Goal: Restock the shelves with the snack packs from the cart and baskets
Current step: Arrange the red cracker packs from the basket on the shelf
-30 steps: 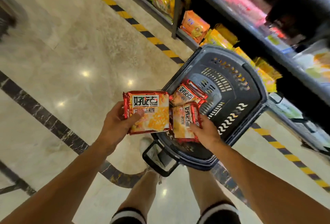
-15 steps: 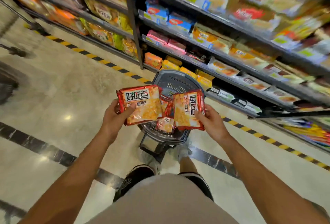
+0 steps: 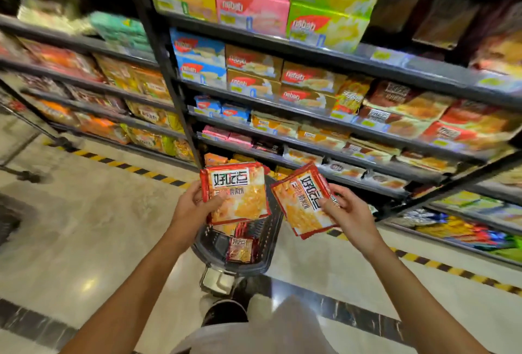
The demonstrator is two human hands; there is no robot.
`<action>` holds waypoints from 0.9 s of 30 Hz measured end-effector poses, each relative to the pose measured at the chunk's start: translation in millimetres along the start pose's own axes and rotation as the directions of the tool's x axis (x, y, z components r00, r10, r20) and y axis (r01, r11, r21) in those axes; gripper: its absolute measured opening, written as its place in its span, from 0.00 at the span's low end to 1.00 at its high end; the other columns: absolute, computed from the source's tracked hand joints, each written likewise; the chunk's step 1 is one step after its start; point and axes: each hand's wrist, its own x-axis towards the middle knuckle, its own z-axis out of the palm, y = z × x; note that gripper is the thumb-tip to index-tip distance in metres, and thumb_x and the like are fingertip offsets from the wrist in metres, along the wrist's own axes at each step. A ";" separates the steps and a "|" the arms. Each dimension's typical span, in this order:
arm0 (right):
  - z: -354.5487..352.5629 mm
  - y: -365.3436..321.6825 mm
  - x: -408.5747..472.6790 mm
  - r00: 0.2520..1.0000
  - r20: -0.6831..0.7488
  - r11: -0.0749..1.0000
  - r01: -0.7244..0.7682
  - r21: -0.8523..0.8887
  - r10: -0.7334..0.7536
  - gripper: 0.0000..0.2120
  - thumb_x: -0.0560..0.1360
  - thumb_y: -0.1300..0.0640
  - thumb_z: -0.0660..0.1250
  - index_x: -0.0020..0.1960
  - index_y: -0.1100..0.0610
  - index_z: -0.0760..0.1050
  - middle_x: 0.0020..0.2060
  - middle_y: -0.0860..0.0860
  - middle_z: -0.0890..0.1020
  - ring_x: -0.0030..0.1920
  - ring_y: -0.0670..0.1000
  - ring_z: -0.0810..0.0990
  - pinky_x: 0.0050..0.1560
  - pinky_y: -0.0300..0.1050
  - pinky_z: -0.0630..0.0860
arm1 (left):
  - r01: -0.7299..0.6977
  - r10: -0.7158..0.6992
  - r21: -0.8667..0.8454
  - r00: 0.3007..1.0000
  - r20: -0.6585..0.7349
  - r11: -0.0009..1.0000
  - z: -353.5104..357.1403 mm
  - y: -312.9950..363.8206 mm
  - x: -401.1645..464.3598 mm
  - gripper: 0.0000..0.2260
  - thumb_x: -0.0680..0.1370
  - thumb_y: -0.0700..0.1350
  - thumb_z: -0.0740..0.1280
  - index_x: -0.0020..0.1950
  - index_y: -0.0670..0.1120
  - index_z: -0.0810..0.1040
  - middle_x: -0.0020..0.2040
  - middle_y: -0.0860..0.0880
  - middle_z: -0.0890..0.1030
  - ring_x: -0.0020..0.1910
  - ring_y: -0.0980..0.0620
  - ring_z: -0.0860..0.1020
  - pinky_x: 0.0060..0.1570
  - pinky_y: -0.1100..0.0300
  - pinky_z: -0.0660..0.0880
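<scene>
While both hands are raised in front of the shelving, the left hand [image 3: 192, 206] grips a flat red-and-orange foil snack pack with bold dark characters on a white panel [image 3: 237, 195], thumb across its front lower left edge and fingers behind, the pack held nearly upright and facing the camera. Just beside it, the right hand [image 3: 348, 213] pinches a second red-and-orange foil snack pack of the same print [image 3: 302, 201] by its right edge, this one tilted so its characters run sideways; the two packs are close but not touching. Below and between them stands a dark grey plastic shopping basket [image 3: 271, 240] on the pale polished stone floor [image 3: 93, 221], and a third, smaller-looking pack of the same red-and-orange kind [image 3: 240, 249] lies inside it. Behind the packs rise dark metal shelves [image 3: 324, 144] crowded with rows of boxed and bagged biscuits in yellow, pink, green, blue and brown, much of it blurred. A yellow-and-black striped strip [image 3: 135, 168] runs along the floor at the foot of the shelves.
</scene>
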 end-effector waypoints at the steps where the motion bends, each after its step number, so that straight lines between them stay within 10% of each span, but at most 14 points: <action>1: -16.6 -4.5 -6.4 0.999 -0.022 1.000 0.027 0.014 -0.027 0.15 0.76 0.59 0.73 0.62 0.51 0.78 0.51 0.50 0.87 0.48 0.50 0.87 0.41 0.40 0.82 | -0.015 0.015 -0.004 1.000 -0.005 1.000 17.6 6.3 -5.8 0.19 0.75 0.43 0.75 0.65 0.49 0.78 0.54 0.50 0.86 0.51 0.52 0.85 0.43 0.61 0.82; 11: -198.2 -12.2 -61.2 0.974 -0.195 0.993 0.118 0.019 -0.112 0.17 0.72 0.54 0.77 0.60 0.56 0.81 0.50 0.50 0.87 0.47 0.48 0.87 0.41 0.39 0.82 | -0.119 0.115 0.024 0.987 0.114 0.993 196.4 46.3 -56.7 0.21 0.74 0.48 0.77 0.65 0.50 0.77 0.55 0.49 0.86 0.53 0.47 0.86 0.56 0.43 0.81; 27: -326.8 -69.8 -18.3 0.892 -0.357 0.958 0.283 -0.036 -0.277 0.14 0.74 0.53 0.75 0.59 0.53 0.81 0.48 0.47 0.87 0.48 0.48 0.87 0.45 0.44 0.83 | -0.303 0.290 0.014 0.922 0.255 0.953 337.1 134.8 -4.5 0.20 0.75 0.48 0.75 0.65 0.51 0.77 0.54 0.54 0.86 0.52 0.54 0.85 0.52 0.54 0.80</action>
